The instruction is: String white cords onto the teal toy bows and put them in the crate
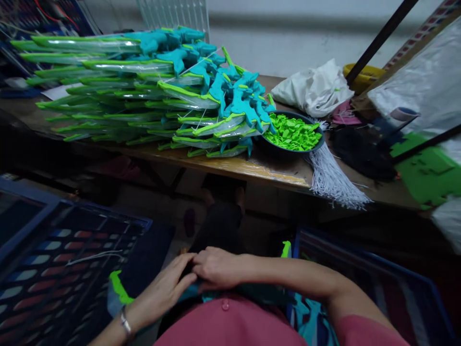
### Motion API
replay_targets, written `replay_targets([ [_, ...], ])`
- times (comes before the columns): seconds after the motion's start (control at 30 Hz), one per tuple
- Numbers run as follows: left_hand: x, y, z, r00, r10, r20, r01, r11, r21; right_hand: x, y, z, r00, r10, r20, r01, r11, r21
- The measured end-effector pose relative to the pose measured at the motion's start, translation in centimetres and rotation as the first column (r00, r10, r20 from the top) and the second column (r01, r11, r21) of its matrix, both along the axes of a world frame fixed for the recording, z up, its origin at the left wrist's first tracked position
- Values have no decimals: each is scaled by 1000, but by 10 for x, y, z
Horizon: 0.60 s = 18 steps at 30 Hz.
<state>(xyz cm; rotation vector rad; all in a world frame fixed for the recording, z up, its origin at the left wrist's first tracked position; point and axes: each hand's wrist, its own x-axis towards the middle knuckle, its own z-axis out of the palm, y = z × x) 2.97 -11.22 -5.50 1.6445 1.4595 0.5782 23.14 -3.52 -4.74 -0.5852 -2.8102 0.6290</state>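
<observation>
Both hands meet low in front of my body, above my lap. My left hand [167,283] reaches in with fingers long and bent at the tips. Its fingertips press together against my right hand [218,266], whose fingers are curled closed. Whatever lies between the fingertips is too small and dark to make out. Under the hands is a teal plastic toy, mostly hidden by them and my shirt. A clear wing with a lime-green edge [120,288] shows on the left, and a green tip [286,250] on the right.
A large stack of teal toys with clear, green-edged wings [144,91] covers the bench [273,173]. Beside it are a dark bowl of small green pieces [293,134], a white string bundle [333,175] and a white bag [313,89]. Blue crates [144,223] flank me.
</observation>
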Motion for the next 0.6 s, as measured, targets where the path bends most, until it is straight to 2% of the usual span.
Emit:
replay_targets([
  [0.03, 0, -15, -7, 999, -21, -35, 20, 999, -29, 17, 9, 4, 998, 64, -6, -64, 998, -1],
  [0.1, 5, -32, -16, 994, -67, -86, 64, 997, -39, 53, 35, 14, 997, 68, -21, -68, 998, 3],
  [0.17, 13, -35, -18, 985, -144, -96, 140, 989, -42, 88, 73, 30, 996, -72, -49, 74, 997, 34],
  [0.23, 22, -31, -18, 969, -230, -85, 226, 972, -59, 121, 120, 51, 951, -291, -108, 301, 950, 86],
  [0.3, 27, -25, -17, 956, -279, -89, 270, 958, -95, 152, 172, 74, 820, -536, -201, 564, 816, 124],
  [0.4, 30, -22, -12, 958, -254, -131, 216, 945, -247, 189, 248, 100, 527, -798, -293, 845, 528, 83],
  [0.5, 29, -18, -3, 973, -205, -107, 139, 888, -438, 205, 303, 104, 317, -911, -262, 940, 339, -40],
  [0.6, 23, -8, 5, 994, -77, -79, 28, 868, -496, 205, 333, 97, 121, -949, -291, 961, 185, -205],
])
